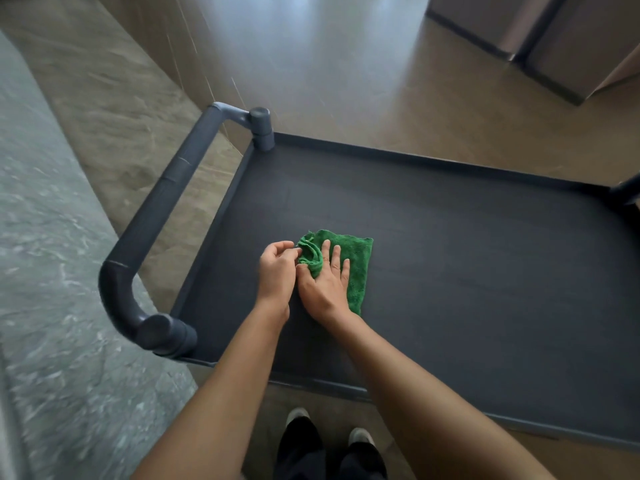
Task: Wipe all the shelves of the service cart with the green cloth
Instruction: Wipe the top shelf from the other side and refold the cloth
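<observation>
Green cloth, just below frame centre on the dark top shelf, pressed flat under the spread right hand, its bunched edge pinched by the left hand: likely soft, light, quick to rumple, best driven under a flat palm.

Your bare forearms reach forward and draw together, so your hands sit side by side. Your left hand has curled fingers, thumb and fingertips pinching the bunched edge of the green fluffy cloth. Your right hand lies palm down on that cloth, fingers straight and slightly spread, thumb against the left hand.
</observation>
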{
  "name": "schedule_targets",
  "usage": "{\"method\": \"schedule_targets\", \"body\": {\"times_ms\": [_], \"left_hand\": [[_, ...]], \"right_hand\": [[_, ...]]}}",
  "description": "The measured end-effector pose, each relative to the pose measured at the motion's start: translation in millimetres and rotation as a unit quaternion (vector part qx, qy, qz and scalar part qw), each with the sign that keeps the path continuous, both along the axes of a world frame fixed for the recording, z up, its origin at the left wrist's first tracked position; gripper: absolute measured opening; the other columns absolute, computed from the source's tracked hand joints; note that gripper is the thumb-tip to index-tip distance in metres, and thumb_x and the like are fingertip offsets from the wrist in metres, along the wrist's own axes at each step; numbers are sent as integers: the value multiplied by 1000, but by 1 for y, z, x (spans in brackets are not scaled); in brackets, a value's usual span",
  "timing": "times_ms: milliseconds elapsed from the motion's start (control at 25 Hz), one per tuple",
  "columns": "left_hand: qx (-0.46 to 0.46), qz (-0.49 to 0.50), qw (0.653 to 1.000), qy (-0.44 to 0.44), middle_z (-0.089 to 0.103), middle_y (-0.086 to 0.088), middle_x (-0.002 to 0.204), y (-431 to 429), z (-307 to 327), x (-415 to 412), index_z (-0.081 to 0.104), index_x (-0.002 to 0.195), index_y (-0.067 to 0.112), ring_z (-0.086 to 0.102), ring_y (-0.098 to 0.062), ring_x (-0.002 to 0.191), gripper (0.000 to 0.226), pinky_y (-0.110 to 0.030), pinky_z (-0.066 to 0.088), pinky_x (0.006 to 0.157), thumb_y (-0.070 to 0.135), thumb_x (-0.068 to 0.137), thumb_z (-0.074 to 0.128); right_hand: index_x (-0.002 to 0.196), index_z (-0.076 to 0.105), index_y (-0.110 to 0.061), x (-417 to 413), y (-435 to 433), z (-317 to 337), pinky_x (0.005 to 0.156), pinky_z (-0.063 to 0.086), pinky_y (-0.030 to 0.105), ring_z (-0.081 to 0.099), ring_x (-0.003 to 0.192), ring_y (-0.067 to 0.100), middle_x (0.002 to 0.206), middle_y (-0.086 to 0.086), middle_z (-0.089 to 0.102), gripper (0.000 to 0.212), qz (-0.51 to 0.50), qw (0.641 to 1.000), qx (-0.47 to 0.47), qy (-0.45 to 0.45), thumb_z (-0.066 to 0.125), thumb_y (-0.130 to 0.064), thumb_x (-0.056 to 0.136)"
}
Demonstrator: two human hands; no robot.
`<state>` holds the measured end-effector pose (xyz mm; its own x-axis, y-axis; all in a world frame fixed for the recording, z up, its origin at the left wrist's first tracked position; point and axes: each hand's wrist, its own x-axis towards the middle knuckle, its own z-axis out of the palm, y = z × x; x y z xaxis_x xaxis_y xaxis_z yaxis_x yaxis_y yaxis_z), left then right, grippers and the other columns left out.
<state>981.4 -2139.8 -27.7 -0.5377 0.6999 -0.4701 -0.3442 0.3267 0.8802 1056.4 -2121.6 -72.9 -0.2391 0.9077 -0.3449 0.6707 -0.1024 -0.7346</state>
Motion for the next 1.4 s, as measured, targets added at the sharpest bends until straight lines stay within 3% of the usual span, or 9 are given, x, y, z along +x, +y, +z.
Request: {"method": "schedule_targets", "body": {"times_ms": [240,440,520,560,640,720,800,960,1400], "left_hand": [[15,57,996,63,66,-4,93,-7,5,-41,60,101,8,63,-11,83,16,-19,51,71,2,90,50],[5,88,986,140,66,-6,100,-10,5,-62,60,100,11,63,-20,95,18,-32,51,86,4,89,46],[17,102,983,149,66,-1,96,-12,6,-67,61,101,11,63,-18,95,20,-28,50,83,4,89,45],[28,106,983,148,66,1,95,-12,7,-68,61,101,11,63,-17,95,21,-25,49,83,4,89,45],[52,107,983,140,67,1,99,-12,9,-67,62,104,10,63,-14,98,23,-24,50,86,3,90,44],[76,96,984,130,68,-2,104,-11,11,-63,62,108,9,64,-13,101,24,-25,50,91,1,92,46],[99,70,985,120,68,-3,109,-9,14,-54,62,111,9,63,-12,105,26,-24,50,93,1,92,47],[132,35,985,100,67,-5,111,-2,20,-28,61,113,10,63,-14,108,28,-28,50,94,-2,92,47],[146,-35,983,104,67,-6,106,1,28,139,62,104,10,63,-15,103,25,-29,50,95,-5,89,49]], "right_hand": [[153,4,-18,-57,-1,0,115,-16,34,-21,143,10,160,0,-5,65,49,998,-10,24,30,-42,98],[152,11,-22,-91,1,5,114,-18,31,-22,143,11,160,-2,-3,54,113,992,-45,28,23,-40,102],[143,37,-22,-101,2,12,114,-16,32,-12,146,16,159,5,14,45,122,988,-70,62,22,-34,103],[124,55,-26,-104,1,18,116,-12,34,1,146,20,152,10,30,40,99,983,-101,121,22,-31,102],[82,61,-28,-102,-1,26,113,15,33,38,129,26,113,10,60,37,25,944,-178,277,28,-29,99],[77,65,-24,-93,1,34,85,44,22,58,96,19,82,1,66,34,-72,870,-263,410,36,-29,95],[81,69,-20,-81,7,38,68,50,23,64,76,15,77,1,69,34,-127,809,-313,481,40,-32,93],[93,67,-12,-47,16,48,74,49,28,62,79,19,87,8,66,35,-181,741,-309,568,39,-33,91],[101,66,-5,135,13,56,77,51,32,63,88,25,95,13,66,42,-221,724,-242,607,38,-35,89]]}}
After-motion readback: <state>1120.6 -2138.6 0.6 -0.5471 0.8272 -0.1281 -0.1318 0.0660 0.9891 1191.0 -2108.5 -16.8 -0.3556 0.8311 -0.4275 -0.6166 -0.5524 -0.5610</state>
